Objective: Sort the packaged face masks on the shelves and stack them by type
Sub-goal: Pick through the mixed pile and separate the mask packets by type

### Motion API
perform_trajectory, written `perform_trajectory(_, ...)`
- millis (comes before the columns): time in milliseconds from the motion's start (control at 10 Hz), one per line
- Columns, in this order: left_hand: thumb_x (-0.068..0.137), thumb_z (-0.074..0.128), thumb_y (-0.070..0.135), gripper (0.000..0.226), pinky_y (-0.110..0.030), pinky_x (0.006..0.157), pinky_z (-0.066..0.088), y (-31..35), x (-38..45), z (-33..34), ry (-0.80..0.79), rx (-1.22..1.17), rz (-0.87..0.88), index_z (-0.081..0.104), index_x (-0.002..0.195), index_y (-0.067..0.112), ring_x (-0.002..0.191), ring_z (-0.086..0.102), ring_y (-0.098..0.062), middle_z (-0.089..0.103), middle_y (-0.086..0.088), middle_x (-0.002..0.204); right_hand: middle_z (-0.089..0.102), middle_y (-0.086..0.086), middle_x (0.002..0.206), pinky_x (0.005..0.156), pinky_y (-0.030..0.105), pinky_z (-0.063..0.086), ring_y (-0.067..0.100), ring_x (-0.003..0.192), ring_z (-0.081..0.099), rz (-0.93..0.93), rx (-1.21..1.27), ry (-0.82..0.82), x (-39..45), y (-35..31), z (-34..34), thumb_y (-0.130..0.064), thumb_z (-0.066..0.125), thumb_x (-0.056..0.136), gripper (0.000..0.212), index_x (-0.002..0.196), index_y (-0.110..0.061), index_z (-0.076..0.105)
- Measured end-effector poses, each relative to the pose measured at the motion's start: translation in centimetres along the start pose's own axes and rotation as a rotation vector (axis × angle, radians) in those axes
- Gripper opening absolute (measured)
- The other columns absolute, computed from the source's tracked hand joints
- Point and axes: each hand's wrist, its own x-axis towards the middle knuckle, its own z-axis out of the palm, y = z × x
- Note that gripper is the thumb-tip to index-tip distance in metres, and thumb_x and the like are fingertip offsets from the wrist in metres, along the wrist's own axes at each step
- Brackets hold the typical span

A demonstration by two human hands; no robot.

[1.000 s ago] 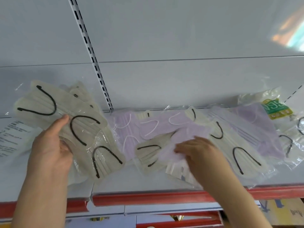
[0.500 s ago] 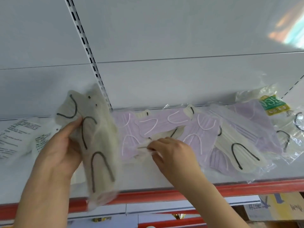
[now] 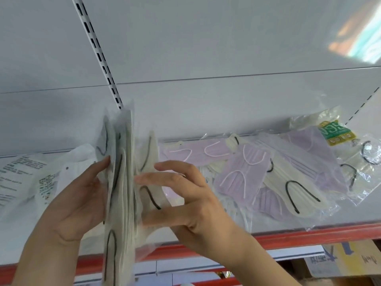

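My left hand [image 3: 82,199] grips an upright stack of cream masks with black ear loops [image 3: 120,182], seen edge-on, thumb on its near side. Just right of it, my right hand [image 3: 185,201] holds one more cream packet [image 3: 149,178] between fingers and thumb, close against the stack. On the white shelf [image 3: 268,223] to the right, purple masks with white loops [image 3: 241,176] lie mixed with a cream mask [image 3: 296,195] and another purple packet [image 3: 313,153], overlapping each other.
White packets with printed text [image 3: 22,174] lie at the shelf's left. A packet with a green and yellow label [image 3: 334,131] leans at the back right. The shelf has a red front edge [image 3: 309,236]; a slotted upright [image 3: 99,52] runs up the back panel.
My left hand turned the cream stack from flat to upright. My right hand pulled a cream packet out of the mixed pile and carried it left to the stack.
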Motion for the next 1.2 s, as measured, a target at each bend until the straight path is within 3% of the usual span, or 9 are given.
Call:
perform_trajectory(100, 0.111, 0.025, 0.035, 0.054, -0.036, 0.121, 0.027, -1.5, -0.2, 3.2, 0.298, 0.073, 0.028, 0.043, 0.15, 0.003, 0.144, 0.043, -0.022, 0.05, -0.014, 0.151, 0.056, 0.011, 0.137, 0.106, 0.043, 0.04, 0.03, 0.132, 0.043, 0.035, 0.012, -0.005, -0.6, 0.8, -0.1, 0.024, 0.053, 0.062, 0.057, 0.096, -0.014, 0.079)
perform_trajectory(200, 0.088, 0.068, 0.027, 0.039, -0.039, 0.085, 0.062, -1.1, 1.6, 2.7, 0.364, -0.031, 0.049, 0.073, 0.124, 0.013, 0.103, 0.074, -0.02, 0.075, -0.008, 0.116, 0.038, 0.006, 0.154, 0.111, 0.039, 0.038, 0.025, 0.139, 0.039, 0.3, -0.17, -0.034, -2.3, 2.6, -1.2, 0.017, 0.05, 0.077, 0.071, 0.14, -0.016, 0.053)
perform_trajectory(300, 0.085, 0.069, 0.03, 0.039, -0.046, 0.081, 0.061, -0.9, 2.1, 3.1, 0.563, 0.035, 0.203, 0.074, 0.122, 0.016, 0.103, 0.074, -0.02, 0.074, -0.005, 0.12, 0.015, 0.007, 0.164, 0.12, 0.046, 0.024, 0.03, 0.147, 0.024, 0.924, -0.556, -0.131, -4.3, 4.9, -3.3, -0.023, 0.041, 0.103, 0.061, 0.158, -0.018, 0.014)
perform_trajectory(400, 0.064, 0.085, 0.028, 0.065, -0.045, 0.093, 0.055, -1.0, 2.2, 3.6, 0.592, 0.003, 0.195, 0.072, 0.126, 0.017, 0.122, 0.065, -0.018, 0.068, -0.003, 0.133, 0.017, 0.009, 0.164, 0.121, 0.057, -0.002, 0.03, 0.151, 0.013, 1.205, -0.71, -0.422, -4.6, 6.2, -3.1, -0.056, 0.022, 0.102, 0.067, 0.154, -0.014, 0.023)
perform_trajectory(600, 0.097, 0.06, 0.031, 0.039, -0.044, 0.095, 0.053, -1.4, 2.7, 4.1, 0.582, 0.053, 0.195, 0.067, 0.133, 0.019, 0.122, 0.065, -0.018, 0.07, -0.002, 0.129, 0.055, 0.016, 0.137, 0.11, 0.049, 0.036, 0.033, 0.129, 0.047, 0.563, -0.128, -0.514, -0.5, 4.3, 2.6, -0.041, 0.03, 0.093, 0.057, 0.122, -0.004, 0.061)
perform_trajectory(700, 0.077, 0.074, 0.033, 0.06, -0.047, 0.097, 0.051, -0.9, 2.6, 4.2, 0.57, 0.074, 0.228, 0.066, 0.135, 0.02, 0.127, 0.062, -0.018, 0.067, -0.001, 0.135, 0.054, 0.009, 0.142, 0.113, 0.044, 0.031, 0.029, 0.13, 0.048, 0.517, -0.197, -0.316, -0.8, 4.7, 1.9, -0.036, 0.042, 0.097, 0.045, 0.133, -0.013, 0.058)
perform_trajectory(900, 0.095, 0.06, 0.033, 0.042, -0.047, 0.094, 0.053, -2.1, 3.9, 4.4, 0.557, 0.066, 0.182, 0.065, 0.134, 0.019, 0.121, 0.067, -0.019, 0.07, -0.004, 0.129, 0.009, 0.012, 0.165, 0.119, 0.055, 0.004, 0.04, 0.15, 0.004, 1.337, -0.729, -0.337, -6.5, 8.6, -6.6, -0.082, 0.035, 0.084, 0.094, 0.156, -0.026, 0.017)
perform_trajectory(1100, 0.059, 0.084, 0.035, 0.078, -0.056, 0.097, 0.049, -2.9, 5.4, 5.4, 0.505, 0.107, 0.142, 0.067, 0.134, 0.019, 0.128, 0.062, -0.022, 0.067, -0.006, 0.136, 0.069, -0.002, 0.099, 0.07, 0.032, 0.037, 0.024, 0.103, 0.058, 1.057, -0.703, -0.066, -6.5, 7.7, -6.2, -0.025, 0.053, 0.095, 0.019, 0.103, -0.021, 0.07)
perform_trajectory(1200, 0.054, 0.091, 0.037, 0.086, -0.056, 0.096, 0.051, -3.0, 5.8, 5.8, 0.457, 0.12, 0.136, 0.067, 0.134, 0.017, 0.126, 0.063, -0.024, 0.067, -0.007, 0.135, 0.068, -0.004, 0.12, 0.092, 0.033, 0.042, 0.021, 0.121, 0.055, 0.806, -0.467, -0.209, -5.4, 6.7, -3.0, -0.04, 0.049, 0.098, 0.031, 0.118, -0.026, 0.067)
